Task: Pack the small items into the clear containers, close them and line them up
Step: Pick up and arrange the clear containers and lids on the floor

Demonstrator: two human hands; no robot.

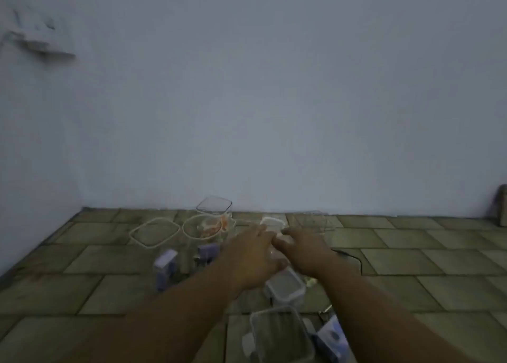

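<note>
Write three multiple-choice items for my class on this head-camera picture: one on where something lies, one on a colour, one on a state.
1. Where does the loose square lid ring lie?
A. on the tiled floor, left of the round one
B. on a shelf
C. in a hand

2. What colour is the small box left of the left arm?
A. red
B. purple and white
C. black

3. How is the tall clear container by the wall?
A. lying on its side
B. crushed flat
C. standing upright

Answers:
1 A: the ring rests flat on the floor beside the round lid ring.
2 B: purple sides and a white top show.
3 C: its square top faces up.
</note>
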